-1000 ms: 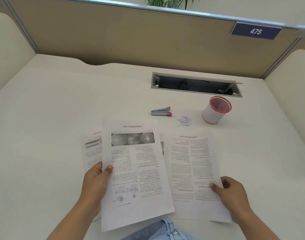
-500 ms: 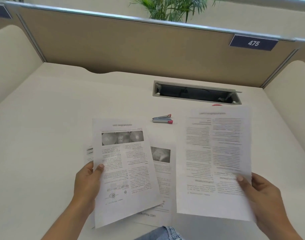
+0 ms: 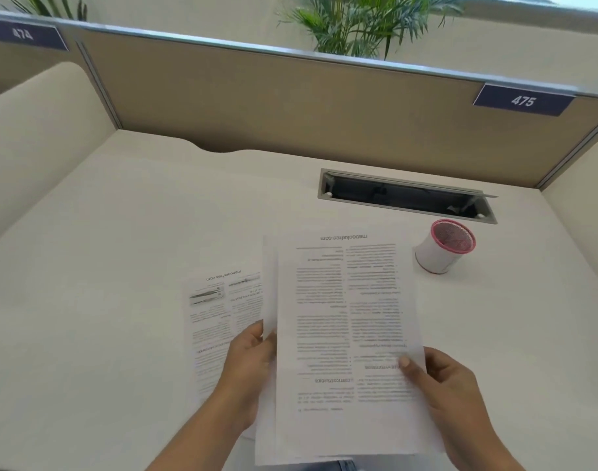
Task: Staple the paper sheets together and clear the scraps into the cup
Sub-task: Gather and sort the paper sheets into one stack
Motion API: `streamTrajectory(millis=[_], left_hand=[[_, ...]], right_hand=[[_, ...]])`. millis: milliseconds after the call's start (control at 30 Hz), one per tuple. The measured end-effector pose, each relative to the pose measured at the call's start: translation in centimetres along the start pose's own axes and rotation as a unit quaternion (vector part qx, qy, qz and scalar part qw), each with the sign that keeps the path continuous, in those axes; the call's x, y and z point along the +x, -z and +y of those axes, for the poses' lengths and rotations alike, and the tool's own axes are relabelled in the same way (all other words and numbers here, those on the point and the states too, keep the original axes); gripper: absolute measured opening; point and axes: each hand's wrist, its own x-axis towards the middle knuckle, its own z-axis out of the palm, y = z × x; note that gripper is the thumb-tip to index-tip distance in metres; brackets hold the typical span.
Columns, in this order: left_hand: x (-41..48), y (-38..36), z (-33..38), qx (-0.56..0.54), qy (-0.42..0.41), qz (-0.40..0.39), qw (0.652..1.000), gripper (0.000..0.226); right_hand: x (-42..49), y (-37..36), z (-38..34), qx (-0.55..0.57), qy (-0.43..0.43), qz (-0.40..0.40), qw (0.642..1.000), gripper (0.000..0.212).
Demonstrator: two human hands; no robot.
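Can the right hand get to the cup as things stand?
Likely yes for the path: nothing visible lies between the right hand and the cup, which stands to the right of the held sheets. But its fingers are pinching those sheets, so it would have to let go first.

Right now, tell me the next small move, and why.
Probably add the loose sheet lying on the desk to the stack: the left hand and right hand hold the stack, and that sheet lies apart at its left.
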Motion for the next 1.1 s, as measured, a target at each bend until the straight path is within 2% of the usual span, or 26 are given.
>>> streamTrajectory(millis=[67,167,267,400,533,700,933,1033,1100], left_hand=[[-0.2,-0.3,0.2,-0.021,0.012,-0.023,0.999,0.018],[-0.4,-0.7,0.5,-0.031,0.019,-0.042,0.998,0.019],[-0.5,-1.2,0.8,-0.033,0.026,-0.045,0.998,0.02],[-0.6,-1.6,1.0,-0.046,0.023,-0.025,0.998,0.042],[-0.4,-1.6,0.8,-0.007,-0.038,0.002,0.999,0.021],[-0.3,-1.2,0.7,0.005,-0.059,-0.007,0.998,0.022],[0.0,-0.3,0.5,0.038,-0.054,-0.059,0.996,0.03],[0.2,0.5,0.4,0.049,-0.059,-0.045,0.996,0.029],[0.7,1.5,0.3,0.084,-0.063,-0.007,0.994,0.027]], right_hand=[[0.3,-0.2,0.3,-0.027,0.01,0.0,1.0,0.012],[0.7,-0.5,0.3,-0.034,0.007,-0.001,0.999,0.027],[0.6,-0.9,-0.4,-0.001,-0.027,-0.063,0.998,0.024],[0.5,-1.1,-0.4,-0.016,-0.021,-0.061,0.998,0.019],[0.4,-1.0,-0.3,-0.01,-0.011,-0.055,0.998,0.022],[0.6,-0.7,-0.4,0.01,-0.016,-0.054,0.998,0.02],[0.8,-0.5,-0.2,0.028,-0.023,-0.044,0.998,0.019],[0.9,-0.6,0.2,0.034,-0.032,-0.042,0.998,0.019],[1.0,-0.5,0.4,0.035,-0.033,-0.037,0.998,0.019]])
